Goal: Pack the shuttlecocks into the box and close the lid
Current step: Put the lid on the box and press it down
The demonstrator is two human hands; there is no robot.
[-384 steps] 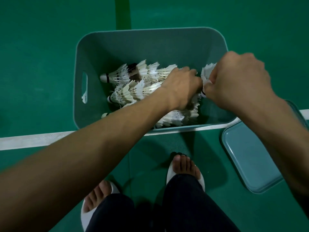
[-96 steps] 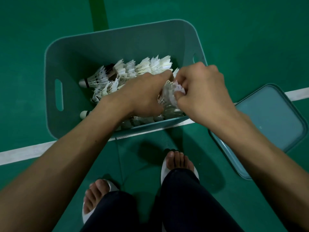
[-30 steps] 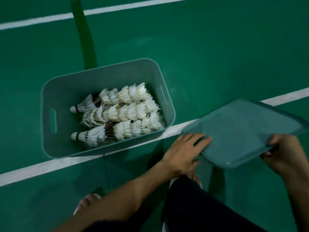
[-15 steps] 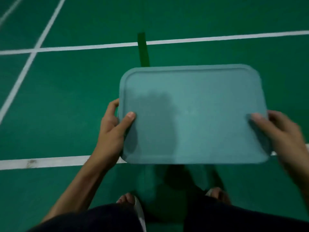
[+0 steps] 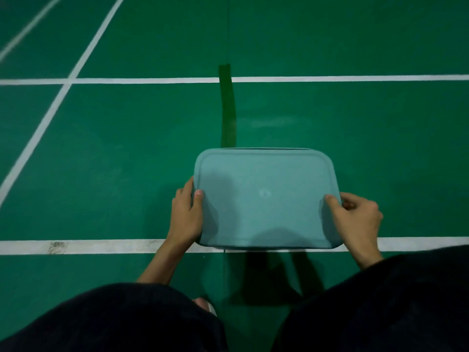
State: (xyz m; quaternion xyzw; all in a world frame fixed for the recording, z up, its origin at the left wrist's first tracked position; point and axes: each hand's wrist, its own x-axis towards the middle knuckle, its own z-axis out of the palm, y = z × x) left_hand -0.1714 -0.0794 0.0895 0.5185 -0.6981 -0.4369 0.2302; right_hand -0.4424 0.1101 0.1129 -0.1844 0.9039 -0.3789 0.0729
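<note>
A teal-grey rectangular lid [image 5: 264, 199] with rounded corners lies flat in the lower middle of the frame, its long sides running left to right. It covers the box [image 5: 264, 149] almost entirely, so that only a thin strip of the box's far rim shows along the lid's upper edge. Whether the lid is pressed home or only resting on the rim cannot be told. The shuttlecocks are hidden beneath it. The left hand [image 5: 186, 214] grips the lid's left short edge, thumb laid on the top surface and fingers curled round the side. The right hand [image 5: 357, 219] grips the right short edge in the same way, thumb on top and fingers wrapped over the rim. The box stands on a green court floor [image 5: 127, 161], its near edge over the white line [image 5: 101, 246] that crosses the lower part of the frame. A strip of darker green tape [image 5: 228, 110] runs up from behind the box, across a second white line [image 5: 355, 78] in the upper part. The person's knees in dark trousers [image 5: 114, 321] fill the bottom corners, with a toe in a pale sandal [image 5: 204, 303] between them.
</note>
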